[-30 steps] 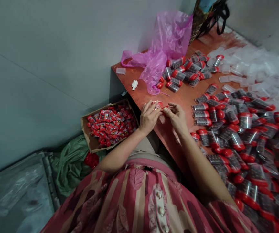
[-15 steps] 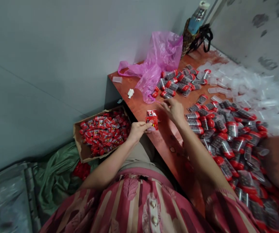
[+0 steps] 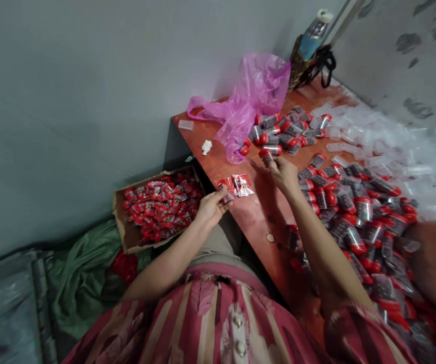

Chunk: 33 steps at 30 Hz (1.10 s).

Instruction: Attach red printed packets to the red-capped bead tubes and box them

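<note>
My left hand (image 3: pixel 212 208) is at the table's near left edge, its thumb and fingers pinched on a small red printed packet (image 3: pixel 224 184). A second red packet (image 3: pixel 242 185) with a shiny silvery end lies right beside it; whether it is also held I cannot tell. My right hand (image 3: pixel 286 175) is over the table, fingertips closed on a small clear tube with a red cap (image 3: pixel 266 155) and dark contents. Behind that hand is a group of similar red-capped tubes (image 3: pixel 289 131). A larger pile of them (image 3: pixel 354 207) spreads to its right.
A carton (image 3: pixel 119 222) full of red wrapped pieces stands left of the red table (image 3: pixel 248 222). A pink plastic bag (image 3: pixel 263 83), a white crumpled scrap (image 3: pixel 206 147) and a bottle (image 3: pixel 314 38) are farther back. Clear empty tubes (image 3: pixel 392 136) and a tub (image 3: pixel 435 247) are at right.
My right hand has moved slightly right and now holds a red-capped tube. My left hand has shifted a little left, and the two red packets now show side by side.
</note>
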{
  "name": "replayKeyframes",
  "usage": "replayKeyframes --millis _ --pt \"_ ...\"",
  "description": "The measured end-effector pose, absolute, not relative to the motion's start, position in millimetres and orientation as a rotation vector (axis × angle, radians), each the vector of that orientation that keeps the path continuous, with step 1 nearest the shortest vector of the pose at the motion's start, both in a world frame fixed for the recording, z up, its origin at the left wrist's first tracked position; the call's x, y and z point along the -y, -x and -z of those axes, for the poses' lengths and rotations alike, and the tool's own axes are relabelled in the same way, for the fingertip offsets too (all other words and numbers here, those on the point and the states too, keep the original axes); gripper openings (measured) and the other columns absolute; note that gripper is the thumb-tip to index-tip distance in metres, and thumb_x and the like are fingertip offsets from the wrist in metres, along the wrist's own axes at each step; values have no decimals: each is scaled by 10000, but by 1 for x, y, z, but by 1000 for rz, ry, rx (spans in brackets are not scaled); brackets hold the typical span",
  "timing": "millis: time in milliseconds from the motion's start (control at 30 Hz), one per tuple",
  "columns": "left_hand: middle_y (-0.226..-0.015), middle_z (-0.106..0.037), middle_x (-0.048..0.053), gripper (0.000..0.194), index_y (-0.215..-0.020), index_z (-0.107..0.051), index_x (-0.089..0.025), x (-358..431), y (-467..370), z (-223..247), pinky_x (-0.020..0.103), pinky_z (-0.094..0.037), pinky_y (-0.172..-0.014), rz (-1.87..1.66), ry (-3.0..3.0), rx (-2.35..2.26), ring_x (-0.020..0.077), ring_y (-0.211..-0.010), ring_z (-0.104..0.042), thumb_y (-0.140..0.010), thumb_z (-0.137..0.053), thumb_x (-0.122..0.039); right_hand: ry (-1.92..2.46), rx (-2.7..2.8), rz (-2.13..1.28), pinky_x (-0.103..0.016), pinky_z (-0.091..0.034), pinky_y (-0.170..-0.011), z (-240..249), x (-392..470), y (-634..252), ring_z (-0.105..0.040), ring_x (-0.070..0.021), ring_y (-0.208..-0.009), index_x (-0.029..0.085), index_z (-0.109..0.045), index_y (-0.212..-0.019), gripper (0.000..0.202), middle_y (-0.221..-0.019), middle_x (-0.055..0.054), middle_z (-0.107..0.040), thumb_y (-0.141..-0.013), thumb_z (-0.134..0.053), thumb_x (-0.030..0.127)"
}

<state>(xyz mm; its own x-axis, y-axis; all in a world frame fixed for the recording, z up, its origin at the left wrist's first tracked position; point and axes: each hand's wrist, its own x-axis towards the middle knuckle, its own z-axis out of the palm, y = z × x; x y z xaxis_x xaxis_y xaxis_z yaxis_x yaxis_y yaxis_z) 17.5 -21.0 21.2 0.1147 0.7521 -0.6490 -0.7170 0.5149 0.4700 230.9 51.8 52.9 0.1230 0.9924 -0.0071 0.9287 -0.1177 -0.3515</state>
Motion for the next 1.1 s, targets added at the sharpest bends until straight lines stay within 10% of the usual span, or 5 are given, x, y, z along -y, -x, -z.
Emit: replayKeyframes --millis 233,1100 --pt "-682 -665 31 127 -726 -608 -118 22 -24 -22 251 -541 -661 -1163 112 -860 125 -638 -654 -768 -691 -204 1556 1269 -1105 -279 -509 -561 -52 76 -181 -611 -156 -562 198 -611 -839 240 -655 4 -643 -831 -543 428" --pt "-672 -664 56 345 -711 -680 -75 37 -33 -36 259 -492 -633 -989 -394 -764 125 -609 -607 -539 -837 -329 1508 1145 -1068 -283 -501 -554 -32 97 -157 -591 -149 -538 209 -639 -926 247 -648 11 -642 -845 -542 420"
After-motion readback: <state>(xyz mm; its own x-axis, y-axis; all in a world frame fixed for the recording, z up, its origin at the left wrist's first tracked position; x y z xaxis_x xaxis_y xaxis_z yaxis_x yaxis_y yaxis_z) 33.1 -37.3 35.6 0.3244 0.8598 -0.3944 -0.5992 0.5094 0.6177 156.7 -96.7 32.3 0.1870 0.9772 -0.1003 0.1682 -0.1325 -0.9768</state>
